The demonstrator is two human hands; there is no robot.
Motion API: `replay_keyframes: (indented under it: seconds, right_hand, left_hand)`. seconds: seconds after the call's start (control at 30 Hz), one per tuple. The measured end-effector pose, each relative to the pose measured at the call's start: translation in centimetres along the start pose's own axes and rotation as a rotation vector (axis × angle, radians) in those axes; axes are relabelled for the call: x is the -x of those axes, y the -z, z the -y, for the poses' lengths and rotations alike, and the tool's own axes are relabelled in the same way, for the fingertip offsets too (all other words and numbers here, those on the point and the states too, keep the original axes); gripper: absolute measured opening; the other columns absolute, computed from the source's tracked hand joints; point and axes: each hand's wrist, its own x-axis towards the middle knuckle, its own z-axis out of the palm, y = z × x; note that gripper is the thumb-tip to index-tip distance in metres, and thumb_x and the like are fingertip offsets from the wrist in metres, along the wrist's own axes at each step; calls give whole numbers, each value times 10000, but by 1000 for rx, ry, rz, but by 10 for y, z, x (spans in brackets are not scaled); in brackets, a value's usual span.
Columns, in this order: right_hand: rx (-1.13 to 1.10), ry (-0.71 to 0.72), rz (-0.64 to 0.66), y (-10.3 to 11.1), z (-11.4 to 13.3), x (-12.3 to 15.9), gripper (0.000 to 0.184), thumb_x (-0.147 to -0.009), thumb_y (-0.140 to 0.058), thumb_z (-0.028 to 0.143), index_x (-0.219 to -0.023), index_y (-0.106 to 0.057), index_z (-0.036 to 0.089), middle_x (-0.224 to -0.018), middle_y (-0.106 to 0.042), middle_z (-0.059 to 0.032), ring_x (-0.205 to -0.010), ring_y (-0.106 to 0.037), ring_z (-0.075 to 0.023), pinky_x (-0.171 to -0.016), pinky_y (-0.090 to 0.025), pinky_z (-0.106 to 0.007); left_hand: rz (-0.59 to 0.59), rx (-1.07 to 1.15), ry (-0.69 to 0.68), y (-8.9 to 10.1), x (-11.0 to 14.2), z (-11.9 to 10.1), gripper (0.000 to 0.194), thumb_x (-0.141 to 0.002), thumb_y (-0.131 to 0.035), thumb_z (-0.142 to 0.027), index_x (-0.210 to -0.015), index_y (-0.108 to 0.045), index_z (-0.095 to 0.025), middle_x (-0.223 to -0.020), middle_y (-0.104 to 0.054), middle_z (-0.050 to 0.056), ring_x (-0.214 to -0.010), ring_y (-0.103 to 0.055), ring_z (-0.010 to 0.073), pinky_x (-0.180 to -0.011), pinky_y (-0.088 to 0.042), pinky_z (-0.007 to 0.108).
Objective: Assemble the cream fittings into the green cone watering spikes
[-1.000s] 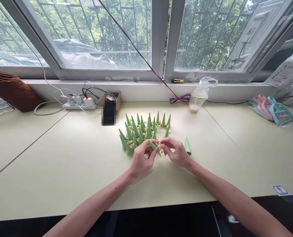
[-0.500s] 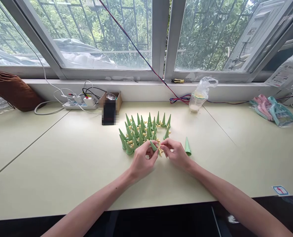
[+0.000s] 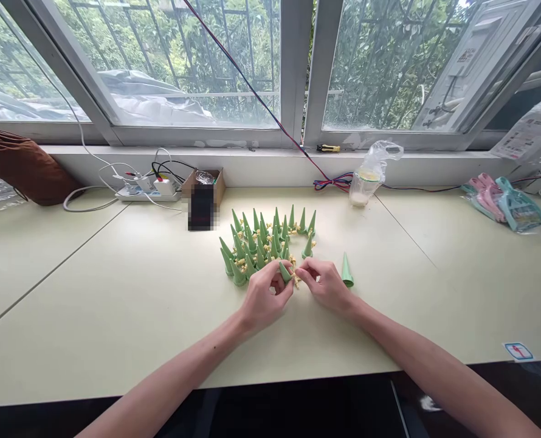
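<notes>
My left hand (image 3: 267, 290) is closed around a small green cone (image 3: 284, 272), which tilts with its tip up and to the left. Close beside it, my right hand (image 3: 324, 281) pinches at a thin yellowish piece (image 3: 296, 281) by the cone's wide end; the fingers hide most of it. Beyond both hands stands a cluster of several green cones (image 3: 251, 243) with yellowish bits between them. A single green cone (image 3: 347, 272) stands upright to the right of my right hand.
At the back are a power strip (image 3: 147, 193) with cables, a cardboard box (image 3: 219, 185) behind a blurred dark item, and a bagged cup (image 3: 364, 185). Pink and teal bagged items (image 3: 521, 207) lie far right. A brown bag (image 3: 27, 167) rests at left.
The cone in my left hand has shifted slightly right and its tilt has changed a little. Both hands stay almost in place.
</notes>
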Motion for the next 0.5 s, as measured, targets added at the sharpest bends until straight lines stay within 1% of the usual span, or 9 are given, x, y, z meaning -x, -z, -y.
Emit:
replay_keyframes:
  seconds: [0.23,0.5]
  right_hand:
    - [8,9,16,0,2,-1,380,-995,-494,409,-683,-505,192,-584,-468,30,-521,-359,-107,-509,-303,-254]
    - [30,22,37,-1,2,-1,451,-1020,-432,427,-632,-362,208,-549,-375,47,-498,-310,-101,-498,-262,-259]
  left_hand:
    - [20,-11,12,0,0,-1,176,-843,-619,-158,-1018,-597,-169,-625,-541,-46,-503,-483,81,-486,-432,201]
    - [29,-12,7,-1,0,0,186,-833,-617,-156,-1017,-597,-170,-631,-561,-45,-496,-494,81,-488,-439,200]
